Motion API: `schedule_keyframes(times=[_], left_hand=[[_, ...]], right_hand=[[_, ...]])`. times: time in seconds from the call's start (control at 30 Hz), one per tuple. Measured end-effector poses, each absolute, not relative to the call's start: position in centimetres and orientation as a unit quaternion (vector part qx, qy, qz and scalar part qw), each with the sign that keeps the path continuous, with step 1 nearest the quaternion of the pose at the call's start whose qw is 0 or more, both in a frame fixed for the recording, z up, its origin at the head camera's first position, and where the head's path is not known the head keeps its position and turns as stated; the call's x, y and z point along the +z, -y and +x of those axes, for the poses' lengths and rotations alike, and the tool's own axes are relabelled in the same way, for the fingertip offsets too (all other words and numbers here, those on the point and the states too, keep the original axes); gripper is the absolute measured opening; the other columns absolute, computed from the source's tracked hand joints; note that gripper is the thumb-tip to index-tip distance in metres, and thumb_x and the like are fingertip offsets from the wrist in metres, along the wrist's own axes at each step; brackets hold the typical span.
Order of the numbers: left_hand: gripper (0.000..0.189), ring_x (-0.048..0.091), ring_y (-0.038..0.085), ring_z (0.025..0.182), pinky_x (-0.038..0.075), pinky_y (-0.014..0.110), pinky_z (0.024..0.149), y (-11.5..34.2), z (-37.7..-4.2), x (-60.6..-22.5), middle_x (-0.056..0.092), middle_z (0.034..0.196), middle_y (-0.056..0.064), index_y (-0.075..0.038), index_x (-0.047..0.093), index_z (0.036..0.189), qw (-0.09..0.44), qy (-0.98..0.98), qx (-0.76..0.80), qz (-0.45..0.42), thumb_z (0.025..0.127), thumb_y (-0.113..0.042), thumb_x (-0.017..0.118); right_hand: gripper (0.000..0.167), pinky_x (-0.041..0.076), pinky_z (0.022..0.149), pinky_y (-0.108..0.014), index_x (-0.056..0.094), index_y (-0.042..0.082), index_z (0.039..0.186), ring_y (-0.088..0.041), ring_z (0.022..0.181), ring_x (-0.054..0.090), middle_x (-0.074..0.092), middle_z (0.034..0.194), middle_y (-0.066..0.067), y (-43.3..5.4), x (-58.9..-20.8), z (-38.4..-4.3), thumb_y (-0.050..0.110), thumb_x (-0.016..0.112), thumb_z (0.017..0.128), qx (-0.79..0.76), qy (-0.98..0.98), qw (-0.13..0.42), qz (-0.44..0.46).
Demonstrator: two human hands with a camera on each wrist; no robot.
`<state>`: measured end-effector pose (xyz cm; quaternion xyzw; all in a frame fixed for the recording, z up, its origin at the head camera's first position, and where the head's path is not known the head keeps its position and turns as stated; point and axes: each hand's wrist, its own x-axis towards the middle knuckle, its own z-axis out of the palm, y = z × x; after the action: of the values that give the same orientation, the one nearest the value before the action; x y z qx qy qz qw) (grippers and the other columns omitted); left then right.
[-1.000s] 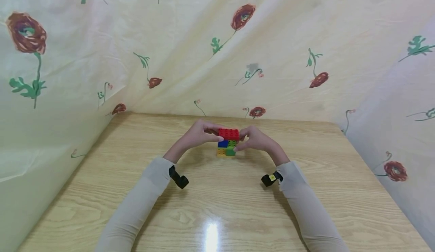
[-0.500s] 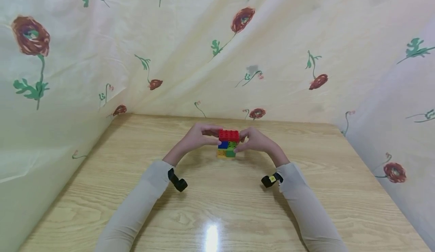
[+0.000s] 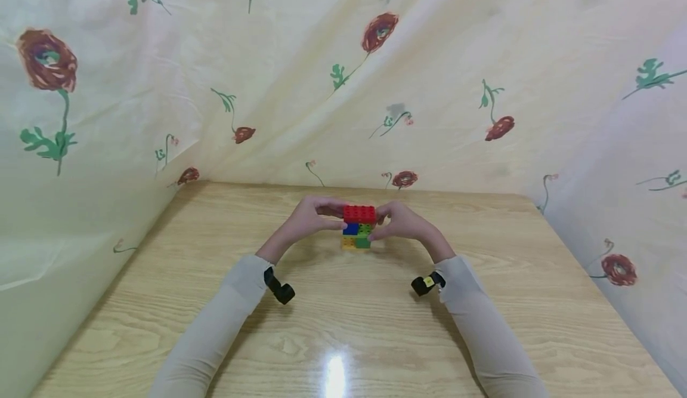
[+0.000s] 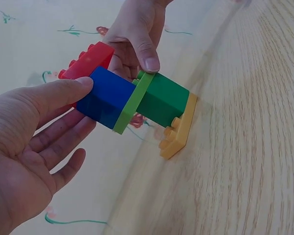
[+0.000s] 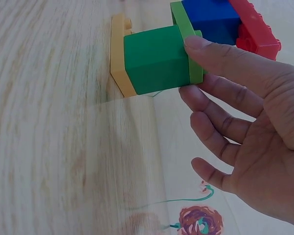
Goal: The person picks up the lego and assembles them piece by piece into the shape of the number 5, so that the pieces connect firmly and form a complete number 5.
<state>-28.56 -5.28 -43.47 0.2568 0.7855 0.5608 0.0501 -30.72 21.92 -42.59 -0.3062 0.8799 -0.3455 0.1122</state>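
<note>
A stack of toy building bricks stands upright on the wooden table. From the bottom it has a yellow plate (image 4: 180,132), a dark green brick (image 5: 157,61), a light green plate (image 4: 134,104), a blue brick (image 4: 105,98) and a red brick (image 3: 359,213) on top. My left hand (image 3: 308,218) pinches the blue brick, thumb on its near face and fingers behind, near the red one. On the other side, my right hand (image 3: 405,222) pinches the light green plate at its edge, thumb in front. The dark green brick fills only one side of the yellow plate.
The wooden table (image 3: 343,302) reaches back to a flower-printed cloth (image 3: 279,76) that hangs behind and at both sides. Black wrist cameras (image 3: 280,287) sit at both sleeves.
My left thumb has slid down slightly from the red brick's edge onto the blue brick. The right hand and the stack look nearly the same; the head view has shifted a little.
</note>
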Motion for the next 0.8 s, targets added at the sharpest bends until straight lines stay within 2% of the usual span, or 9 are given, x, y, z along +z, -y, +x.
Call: schedule_keyframes(times=[0.27, 0.57, 0.8], left_hand=[[0.040, 0.071, 0.021, 0.107, 0.056, 0.038, 0.098, 5.32, -28.72, -43.85, 0.075, 0.119, 0.010, -0.009, 0.072, 0.126, 0.045, -0.778, 0.575, 0.247, 0.087, -0.015, 0.081], [0.043, 0.071, 0.022, 0.107, 0.056, 0.037, 0.096, 5.43, -28.85, -43.94, 0.075, 0.119, 0.010, -0.008, 0.070, 0.129, 0.051, -0.767, 0.592, 0.241, 0.088, -0.018, 0.081], [0.045, 0.071, 0.021, 0.107, 0.057, 0.035, 0.094, 5.50, -29.17, -43.96, 0.075, 0.119, 0.010, -0.008, 0.069, 0.130, 0.056, -0.766, 0.600, 0.225, 0.089, -0.020, 0.081]], right_hand=[[0.024, 0.046, 0.087, -0.036, 0.078, 0.008, 0.104, -0.020, 0.094, 0.059, 0.075, 0.091, 0.000, -22.01, -42.53, -30.78, 0.018, 0.085, 0.083, -0.347, -0.875, 0.110, -0.320], [0.026, 0.048, 0.090, -0.046, 0.077, 0.004, 0.106, -0.025, 0.096, 0.061, 0.076, 0.097, -0.009, -22.02, -42.55, -30.75, 0.017, 0.084, 0.084, -0.354, -0.870, 0.103, -0.328], [0.024, 0.049, 0.089, -0.041, 0.077, 0.006, 0.106, -0.021, 0.096, 0.061, 0.076, 0.100, -0.006, -21.91, -42.46, -30.69, 0.019, 0.082, 0.086, -0.347, -0.872, 0.100, -0.330]])
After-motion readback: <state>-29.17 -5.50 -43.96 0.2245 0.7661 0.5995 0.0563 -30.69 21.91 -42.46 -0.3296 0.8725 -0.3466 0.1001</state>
